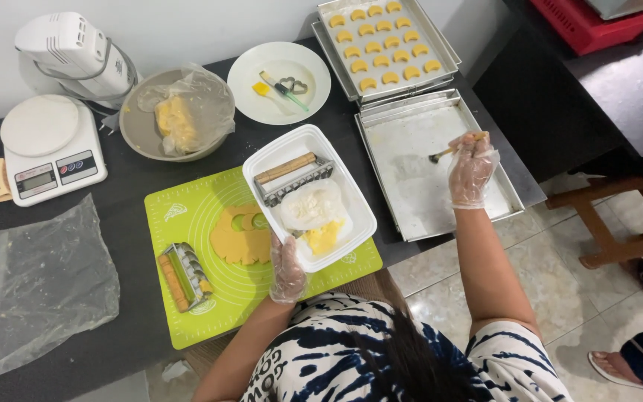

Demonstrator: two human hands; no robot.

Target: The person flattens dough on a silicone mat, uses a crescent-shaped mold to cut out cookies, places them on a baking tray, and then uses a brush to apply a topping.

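Over the empty baking tray point(411, 208), right hand point(472, 170) pinches a brush point(452, 151), greasing.
Left hand point(287, 264) grips the white tub point(359, 216) on the worktop point(128, 335); even strokes into corners would serve best.

We see our right hand point(472, 170), in a clear plastic glove, holding a small brush point(452, 151) with its bristles down on the empty metal tray point(418, 201). Our gloved left hand point(287, 268) grips the near edge of a white plastic container point(262, 167), tilted above the green mat point(187, 223) where rolled yellow dough point(236, 238) lies. Beyond the empty tray, a second tray point(327, 9) carries rows of crescent-shaped yellow cookies point(381, 46).
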